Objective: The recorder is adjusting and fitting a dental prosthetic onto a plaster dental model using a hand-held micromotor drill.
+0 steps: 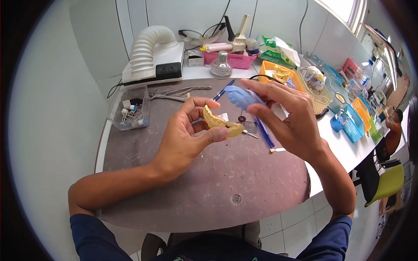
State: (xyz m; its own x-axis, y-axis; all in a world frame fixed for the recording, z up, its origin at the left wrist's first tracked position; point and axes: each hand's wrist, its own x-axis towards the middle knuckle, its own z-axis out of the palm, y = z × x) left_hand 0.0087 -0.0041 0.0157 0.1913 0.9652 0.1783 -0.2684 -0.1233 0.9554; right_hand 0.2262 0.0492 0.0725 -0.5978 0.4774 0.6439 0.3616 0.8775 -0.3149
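A yellow plaster dental model (216, 120), curved like an arch, is pinched between the thumb and fingers of my left hand (187, 130). Up and to its right, my right hand (291, 115) grips a light blue dental impression mould (241, 98) by its edge. The mould is tilted, with its bumpy side toward the model, and a gap separates the two. Beneath them on the brown mat (196, 182) lie a blue pen (264, 132), a thin metal tool (250, 134) and a small dark disc (241, 118).
Pliers (178, 93) lie at the back left beside a clear box (128, 108) of rotary bits. Behind stand a white suction hose (146, 50), a glass burner (221, 65) and a pink tray (235, 60). Yellow (294, 78) and blue baskets (353, 124) line the right; a person (392, 135) is beyond.
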